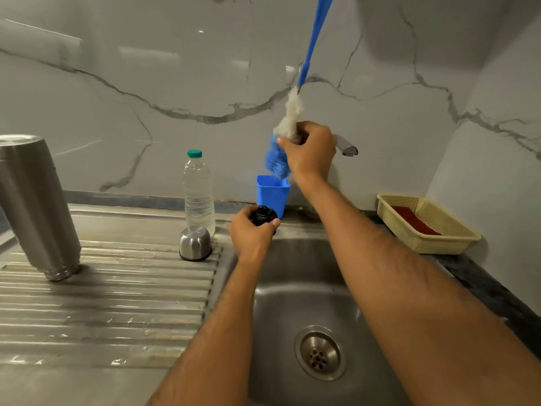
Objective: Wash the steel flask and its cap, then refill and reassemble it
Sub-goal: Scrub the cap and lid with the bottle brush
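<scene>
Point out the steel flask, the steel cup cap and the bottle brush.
steel flask [35, 200], head view, middle of its body.
steel cup cap [195, 242], head view, its domed side.
bottle brush [276, 159], head view, blue bristle tip.

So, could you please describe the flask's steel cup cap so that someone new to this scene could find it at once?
Start at the ribbed steel draining board left of the sink basin. At its back right corner, in front of the clear water bottle, sits the cup cap upside down. It is a small brushed-steel dome with a dark rim, far shorter than the tall steel flask at the far left.
</scene>
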